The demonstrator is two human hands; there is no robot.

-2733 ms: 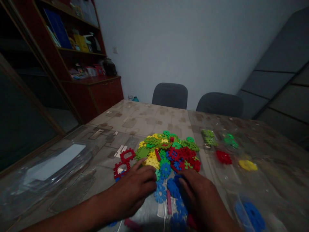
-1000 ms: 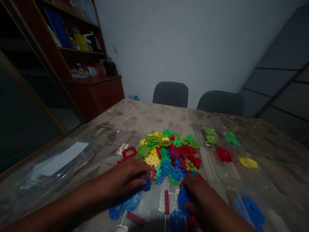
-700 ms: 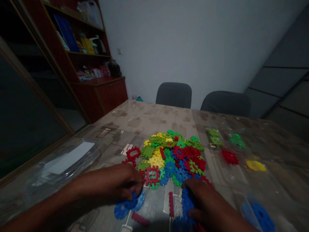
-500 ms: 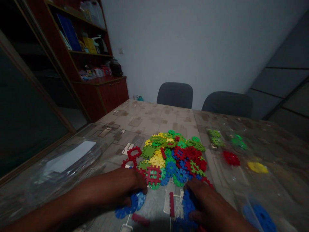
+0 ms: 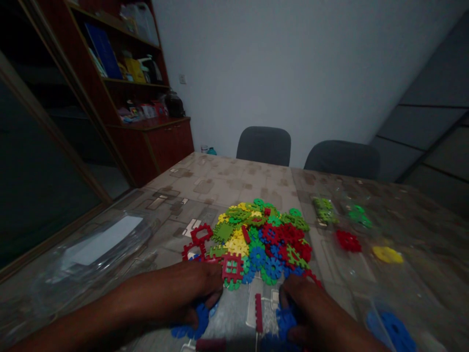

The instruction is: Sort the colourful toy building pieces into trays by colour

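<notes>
My left hand point(image 5: 201, 288) is curled over blue flower-shaped plastic pieces point(image 5: 196, 320) near the front of the table, its fingertips closed on them. On the other side, my right hand point(image 5: 306, 305) has its thumb and fingers round a blue notched piece point(image 5: 285, 320). Just beyond both hands spreads a heap of interlocking pieces in yellow point(image 5: 237, 243), green, red and blue. A red window-shaped piece point(image 5: 232, 266) lies by my left knuckles. Between the hands are a narrow red notched strip point(image 5: 258, 313) and a second dark red strip point(image 5: 210, 345) at the bottom edge.
To the right, clear trays hold sorted pieces: light green point(image 5: 324, 210), green point(image 5: 359, 216), red point(image 5: 349, 241), yellow point(image 5: 387, 254) and blue point(image 5: 394, 330). Clear plastic packaging with a white sheet point(image 5: 106, 239) lies at left. Two grey chairs point(image 5: 264, 145) stand behind the table.
Blue pieces under my left hand have shifted, and less of the light blue one shows. The dark red strip sits lower in view. My right hand stays on its blue piece.
</notes>
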